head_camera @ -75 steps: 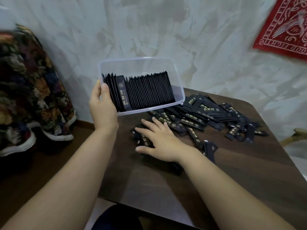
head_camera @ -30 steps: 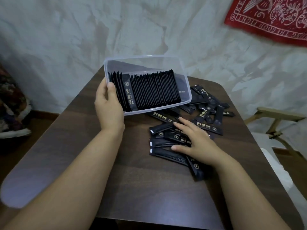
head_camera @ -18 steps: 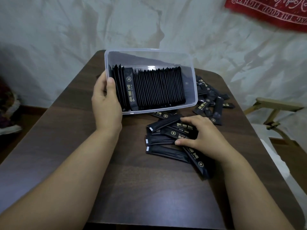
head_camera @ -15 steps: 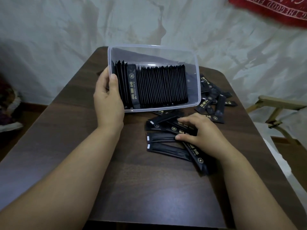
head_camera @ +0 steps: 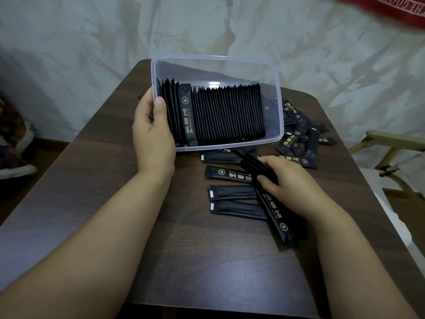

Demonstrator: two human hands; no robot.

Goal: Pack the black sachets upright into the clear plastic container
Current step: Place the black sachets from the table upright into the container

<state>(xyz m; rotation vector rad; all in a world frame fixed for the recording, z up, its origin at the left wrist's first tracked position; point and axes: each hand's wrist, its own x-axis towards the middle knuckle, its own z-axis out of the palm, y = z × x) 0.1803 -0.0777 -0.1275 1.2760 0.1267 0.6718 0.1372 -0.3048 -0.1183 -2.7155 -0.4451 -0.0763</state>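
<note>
- Clamped on the left end of the clear plastic container (head_camera: 218, 67) is the left hand (head_camera: 153, 137), thumb hooked over the rim, fingers round the outside wall.
- That container is tipped with its opening toward the camera, over the far middle of the dark table (head_camera: 92, 180).
- Inside it, the packed sachets (head_camera: 227, 113) stand on edge in a tight row from the left wall across most of the width. One label-out sachet (head_camera: 189, 118) reads BLACK COFFEE, and there's a gap at the right end.
- Flat sachets (head_camera: 232, 199) lie side by side just near of the container.
- Right hand (head_camera: 289, 180) now: fingers curled, pinching a small bundle (head_camera: 253, 162) against the thumb.
- Far right, a loose heap (head_camera: 303, 139) sprawls beside the container.
</note>
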